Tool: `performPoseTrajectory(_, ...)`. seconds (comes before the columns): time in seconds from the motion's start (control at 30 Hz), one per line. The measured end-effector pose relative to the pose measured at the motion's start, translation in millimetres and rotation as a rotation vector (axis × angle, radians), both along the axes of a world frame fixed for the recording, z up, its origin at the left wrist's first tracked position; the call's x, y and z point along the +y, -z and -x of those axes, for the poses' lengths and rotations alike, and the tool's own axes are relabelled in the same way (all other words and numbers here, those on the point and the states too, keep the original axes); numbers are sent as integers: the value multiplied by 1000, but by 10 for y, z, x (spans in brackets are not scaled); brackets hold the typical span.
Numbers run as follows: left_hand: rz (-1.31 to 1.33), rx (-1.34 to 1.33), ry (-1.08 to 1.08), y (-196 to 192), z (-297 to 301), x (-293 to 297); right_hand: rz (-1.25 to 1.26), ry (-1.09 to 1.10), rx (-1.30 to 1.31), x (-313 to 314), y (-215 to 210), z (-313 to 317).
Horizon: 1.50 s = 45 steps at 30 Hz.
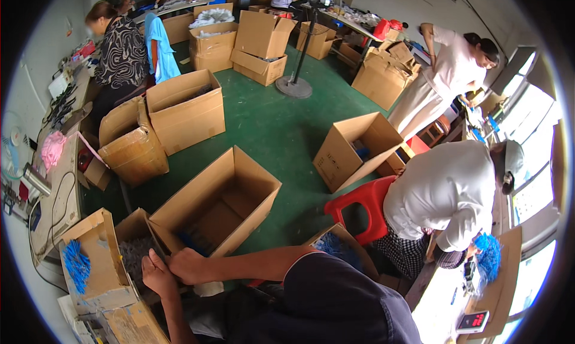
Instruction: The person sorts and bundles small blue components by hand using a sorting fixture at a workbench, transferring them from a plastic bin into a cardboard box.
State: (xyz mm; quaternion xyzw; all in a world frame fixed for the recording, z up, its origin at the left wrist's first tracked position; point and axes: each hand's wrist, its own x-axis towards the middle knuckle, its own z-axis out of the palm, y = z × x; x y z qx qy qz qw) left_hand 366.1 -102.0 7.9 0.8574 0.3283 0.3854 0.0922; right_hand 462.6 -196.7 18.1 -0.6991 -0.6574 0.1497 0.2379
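Observation:
My left hand [158, 274] and my right hand [187, 266] are close together at the lower left, both with curled fingers. Whatever is in them, if anything, is too small or hidden to make out. Just beyond them stands an open carton [139, 219] holding greyish-white loose pieces [136, 252]. To its left, a bundle of thin blue strands [76, 266] lies on a cardboard box [108, 278]. A large open carton [239, 191] sits ahead of my right hand, with some blue material [194, 242] at its bottom.
On the right, a person in white [437, 188] sits on a red stool [365, 209] near a blue strand bundle [488, 257]. Another person [446, 74] stands behind. More cartons [185, 110] and a fan stand [293, 87] occupy the green floor; a workbench [60, 188] runs along the left wall.

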Motion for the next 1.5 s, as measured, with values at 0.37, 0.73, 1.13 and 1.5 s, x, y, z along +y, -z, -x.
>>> performPoseTrajectory(0.37, 348, -24, 232, 93, -193, -20, 15, 313, 126, -70, 868, -384)
performPoseTrajectory(0.73, 322, 304, 306, 14, 365, 261, -141, 348, -31, -427, 1852, -1282)
performPoseTrajectory(1.13, 174, 530, 341, 127, 982, 435, -168, -145, 18, -645, 2131, -1386)
performPoseTrajectory(1.5, 43, 625, 451, -38, 1167, 443, -35, -533, -184, -514, 2150, -1229)
